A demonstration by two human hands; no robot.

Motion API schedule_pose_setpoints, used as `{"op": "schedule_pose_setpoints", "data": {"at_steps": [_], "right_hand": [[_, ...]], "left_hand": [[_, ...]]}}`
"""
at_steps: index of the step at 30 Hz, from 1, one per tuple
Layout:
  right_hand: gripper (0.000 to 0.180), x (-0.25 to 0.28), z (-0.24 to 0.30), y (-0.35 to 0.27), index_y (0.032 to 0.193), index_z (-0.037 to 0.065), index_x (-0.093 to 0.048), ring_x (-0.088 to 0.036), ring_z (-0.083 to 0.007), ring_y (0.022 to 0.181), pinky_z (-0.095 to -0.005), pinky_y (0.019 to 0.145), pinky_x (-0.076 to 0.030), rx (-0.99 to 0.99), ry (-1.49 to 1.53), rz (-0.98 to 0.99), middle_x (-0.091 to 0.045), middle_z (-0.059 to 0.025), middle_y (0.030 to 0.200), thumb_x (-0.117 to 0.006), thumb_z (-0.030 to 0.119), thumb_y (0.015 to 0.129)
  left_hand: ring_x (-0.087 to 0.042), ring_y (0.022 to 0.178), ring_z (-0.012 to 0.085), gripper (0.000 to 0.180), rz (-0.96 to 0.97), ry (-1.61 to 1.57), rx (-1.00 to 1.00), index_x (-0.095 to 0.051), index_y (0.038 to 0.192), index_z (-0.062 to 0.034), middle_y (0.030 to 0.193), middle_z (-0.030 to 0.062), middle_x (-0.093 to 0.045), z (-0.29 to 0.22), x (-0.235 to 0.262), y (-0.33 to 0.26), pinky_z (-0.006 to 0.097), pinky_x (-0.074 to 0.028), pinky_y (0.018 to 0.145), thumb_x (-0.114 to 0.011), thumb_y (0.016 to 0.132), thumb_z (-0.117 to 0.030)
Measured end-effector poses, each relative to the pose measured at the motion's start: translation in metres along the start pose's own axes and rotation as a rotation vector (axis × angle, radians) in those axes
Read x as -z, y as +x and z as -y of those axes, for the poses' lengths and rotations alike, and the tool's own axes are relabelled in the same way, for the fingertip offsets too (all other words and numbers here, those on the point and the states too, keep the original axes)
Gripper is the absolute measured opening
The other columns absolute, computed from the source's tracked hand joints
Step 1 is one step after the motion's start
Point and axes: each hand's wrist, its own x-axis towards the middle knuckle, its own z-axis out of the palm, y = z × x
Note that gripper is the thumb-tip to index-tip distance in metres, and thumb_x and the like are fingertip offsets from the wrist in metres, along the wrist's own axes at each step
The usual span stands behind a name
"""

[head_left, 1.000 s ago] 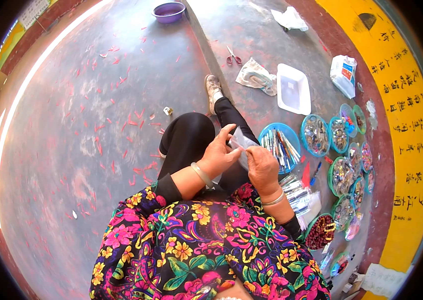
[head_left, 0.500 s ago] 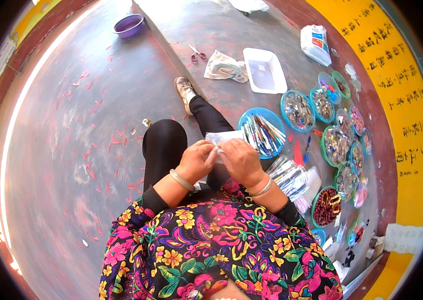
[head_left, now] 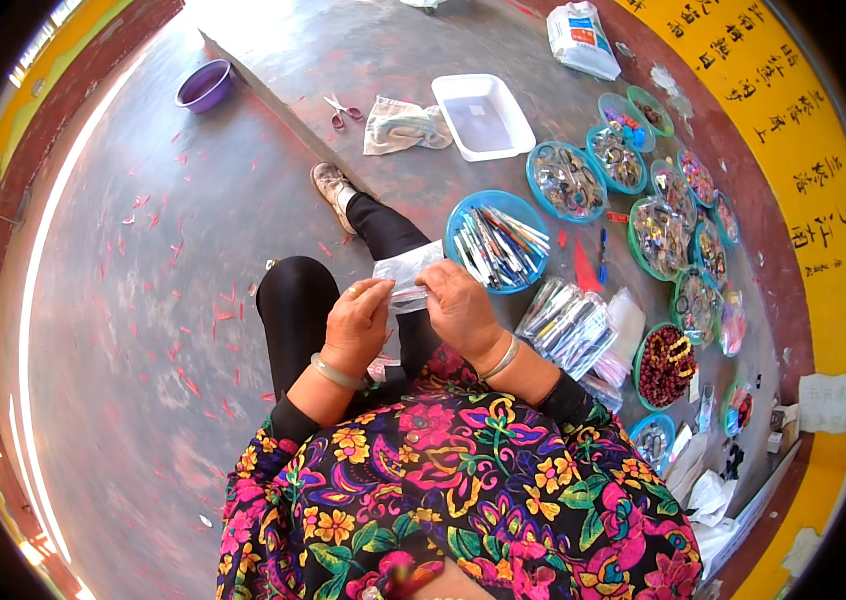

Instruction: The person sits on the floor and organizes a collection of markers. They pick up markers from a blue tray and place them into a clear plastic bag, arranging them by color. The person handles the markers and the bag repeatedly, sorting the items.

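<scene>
1. Both hands have drawn nearer the lap since earlier.
2. Left hand and right hand pinch a clear plastic packet above the knees.
3. Right of it sits a blue bowl of pens.

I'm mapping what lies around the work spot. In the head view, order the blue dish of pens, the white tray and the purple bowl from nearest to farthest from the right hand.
From the right hand:
1. Blue dish of pens, just ahead-right.
2. White tray, farther ahead.
3. Purple bowl, far ahead-left.

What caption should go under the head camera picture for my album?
Seated on the floor, left hand and right hand hold a clear plastic bag beside a blue plate of pens.
</scene>
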Motion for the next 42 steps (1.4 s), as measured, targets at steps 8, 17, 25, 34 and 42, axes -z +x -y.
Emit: {"op": "schedule_pose_setpoints", "data": {"at_steps": [8,17,25,34,42], "right_hand": [[0.026,0.001,-0.02,-0.009,0.094,0.002,-0.06,-0.059,-0.033,0.094,-0.037,0.082,-0.048,-0.016,0.074,-0.01,-0.059,-0.0148,0.095,-0.053,-0.009,0.071],[0.019,0.037,-0.108,-0.002,0.106,0.003,-0.063,-0.06,-0.0129,0.079,-0.0258,0.073,-0.049,-0.553,0.68,-0.189,-0.065,-0.0042,0.092,-0.062,0.007,0.088],[0.017,-0.01,-0.159,-0.059,0.087,0.006,-0.065,-0.061,-0.0332,0.083,-0.0413,0.074,-0.049,-0.391,-0.272,0.086,-0.062,-0.0142,0.086,-0.065,0.019,0.075],[0.016,-0.03,-0.154,-0.044,0.075,0.003,-0.063,-0.061,-0.0372,0.083,-0.0471,0.073,-0.05,-0.497,-0.603,0.285,-0.062,-0.0176,0.085,-0.065,0.019,0.073],[0.02,0.015,-0.152,-0.024,0.083,0.004,-0.069,-0.065,-0.0295,0.068,-0.0368,0.065,-0.049,-0.65,-0.213,-0.234,-0.066,-0.0173,0.074,-0.062,0.022,0.079]], "left_hand": [[-0.064,0.089,0.0322,0.025,0.12,0.006,-0.084,-0.065,0.098,-0.0019,0.095,0.0152,-0.066,-0.005,0.003,0.016,0.036,-0.053,0.077,-0.054,0.077,0.007],[-0.065,0.085,0.0312,0.013,0.009,0.094,-0.131,-0.064,0.095,-0.0021,0.091,0.0138,-0.067,0.0,-0.009,0.078,0.037,-0.053,0.073,-0.058,0.084,-0.006],[-0.065,0.086,0.0293,0.014,-0.068,0.024,0.005,-0.067,0.095,-0.0046,0.092,0.0115,-0.067,0.037,-0.024,0.088,0.036,-0.052,0.076,-0.06,0.084,-0.01],[-0.063,0.087,0.0319,0.015,-0.063,0.033,0.068,-0.066,0.096,-0.0057,0.091,0.0116,-0.066,0.038,-0.02,0.092,0.039,-0.051,0.076,-0.057,0.086,-0.014],[-0.062,0.086,0.0328,0.015,0.024,0.044,0.048,-0.064,0.093,-0.0052,0.088,0.0133,-0.064,0.043,-0.026,0.09,0.041,-0.05,0.075,-0.055,0.086,-0.014]]}}
